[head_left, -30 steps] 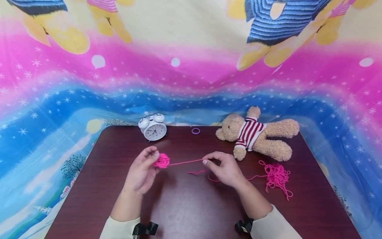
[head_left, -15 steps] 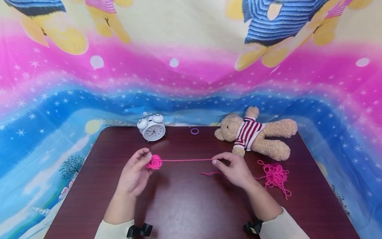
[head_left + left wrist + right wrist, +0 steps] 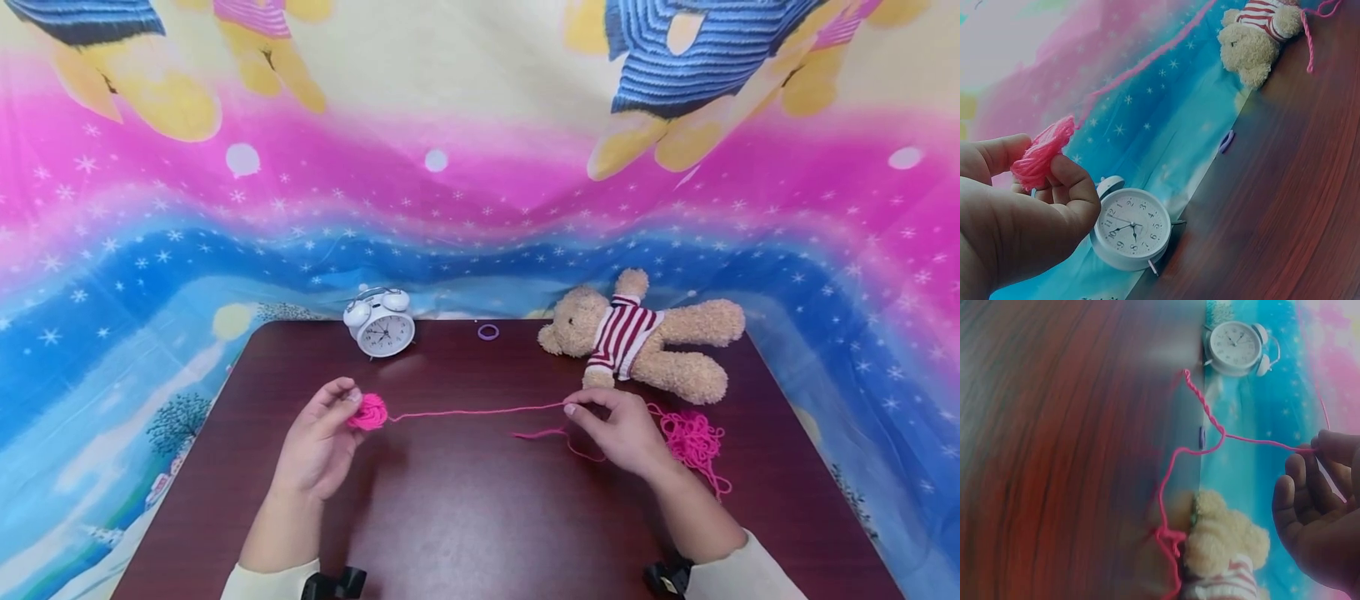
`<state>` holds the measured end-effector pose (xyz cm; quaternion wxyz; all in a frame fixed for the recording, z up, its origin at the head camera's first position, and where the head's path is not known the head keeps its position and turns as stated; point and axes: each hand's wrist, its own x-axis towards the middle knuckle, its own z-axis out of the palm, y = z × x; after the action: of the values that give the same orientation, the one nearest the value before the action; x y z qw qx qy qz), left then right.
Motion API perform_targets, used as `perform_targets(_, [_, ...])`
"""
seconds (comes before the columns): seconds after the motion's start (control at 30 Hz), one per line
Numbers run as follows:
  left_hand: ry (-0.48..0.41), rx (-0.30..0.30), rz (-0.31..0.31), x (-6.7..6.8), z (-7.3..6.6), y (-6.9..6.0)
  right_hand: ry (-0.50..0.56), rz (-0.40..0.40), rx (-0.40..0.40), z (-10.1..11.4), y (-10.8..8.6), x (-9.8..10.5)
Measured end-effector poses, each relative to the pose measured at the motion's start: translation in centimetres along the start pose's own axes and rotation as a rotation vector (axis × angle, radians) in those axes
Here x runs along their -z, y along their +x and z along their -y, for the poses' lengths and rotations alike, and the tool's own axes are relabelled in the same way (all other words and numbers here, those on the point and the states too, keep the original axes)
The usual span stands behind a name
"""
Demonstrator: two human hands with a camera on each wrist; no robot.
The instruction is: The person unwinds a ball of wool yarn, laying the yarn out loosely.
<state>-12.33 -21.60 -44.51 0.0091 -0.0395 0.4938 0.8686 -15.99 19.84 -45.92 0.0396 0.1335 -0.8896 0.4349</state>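
A small wound ball of pink yarn (image 3: 370,412) is pinched between the thumb and fingers of my left hand (image 3: 318,442), held above the table. From it a strand of yarn (image 3: 476,412) runs nearly straight across to my right hand (image 3: 626,429), whose thumb and forefinger pinch it. Below the right hand a loose yarn end (image 3: 1200,397) dangles, and another length leads down toward a tangled heap of pink yarn (image 3: 693,440) on the table at the right. The right hand and forearm partly cover that heap in the head view.
A white twin-bell alarm clock (image 3: 385,332) stands at the back left of the dark wooden table (image 3: 465,517). Near the back edge lies a purple ring (image 3: 488,332). A teddy bear (image 3: 626,329) in a striped sweater lies at the back right, before a printed cloth backdrop (image 3: 480,192).
My hands have moved apart, the left with the yarn ball going left and the right going right. The strand between them has lengthened and now sags slightly near the ball.
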Motion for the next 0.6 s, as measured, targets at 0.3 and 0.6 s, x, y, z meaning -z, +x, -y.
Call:
perform_targets(0.3, [-0.034,-0.010,0.005,1.0,-0.6,-0.2,-0.041,-0.042,-0.054,-1.3,-0.6,1.8])
perform_targets(0.6, [-0.015,-0.028,0.004,1.5,-0.7,0.2,-0.096,-0.058,-0.065,-2.1,-1.4,3.5])
